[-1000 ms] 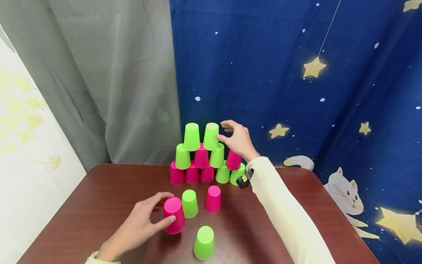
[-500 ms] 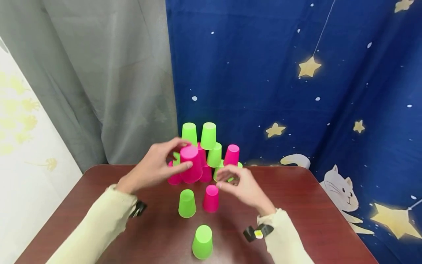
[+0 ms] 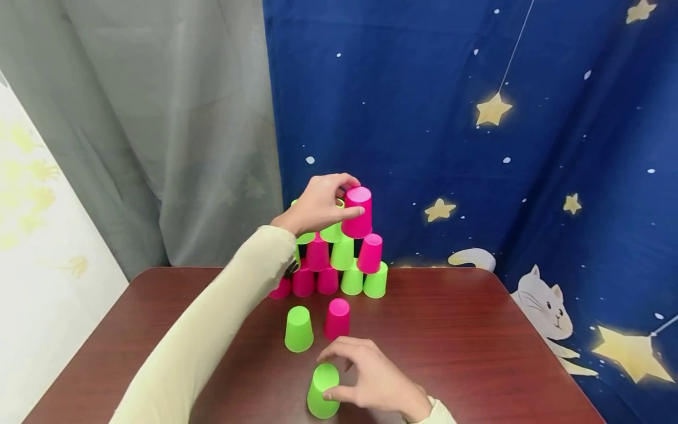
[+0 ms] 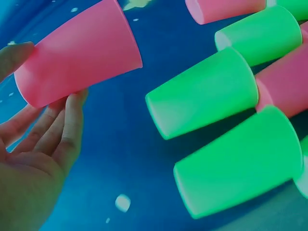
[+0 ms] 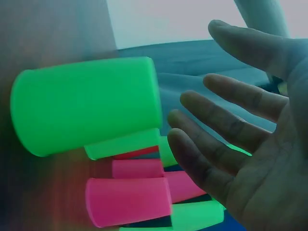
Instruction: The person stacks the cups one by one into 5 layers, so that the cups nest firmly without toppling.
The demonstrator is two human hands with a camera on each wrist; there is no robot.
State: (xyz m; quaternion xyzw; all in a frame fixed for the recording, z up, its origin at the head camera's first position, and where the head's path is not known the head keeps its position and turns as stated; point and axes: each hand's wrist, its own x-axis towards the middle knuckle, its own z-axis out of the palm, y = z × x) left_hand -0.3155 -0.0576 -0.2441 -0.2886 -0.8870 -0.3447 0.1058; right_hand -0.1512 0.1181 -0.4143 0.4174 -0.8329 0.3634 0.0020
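Note:
My left hand (image 3: 322,203) pinches an upside-down pink cup (image 3: 358,215) between thumb and fingers, up at the top row of a stacked cup wall. In the left wrist view that pink cup (image 4: 82,53) hangs apart from the green cups (image 4: 207,96). Two green cups of the top row are partly hidden behind the left hand. Below the held cup, a pink cup (image 3: 370,254) ends the middle row. My right hand (image 3: 378,377) is around a lone green cup (image 3: 320,397) at the front; the right wrist view shows its fingers spread and a gap to this green cup (image 5: 86,103).
Between the wall and the front cup stand a green cup (image 3: 299,330) and a pink cup (image 3: 337,320), both upside down. The bottom row, ending in a green cup (image 3: 375,281), lies along the brown table's (image 3: 450,341) back edge. Curtains (image 3: 424,118) hang behind.
My left hand has carried the pink cup from the table up and right to the wall's top row. My right hand has come down from the top row to the front green cup.

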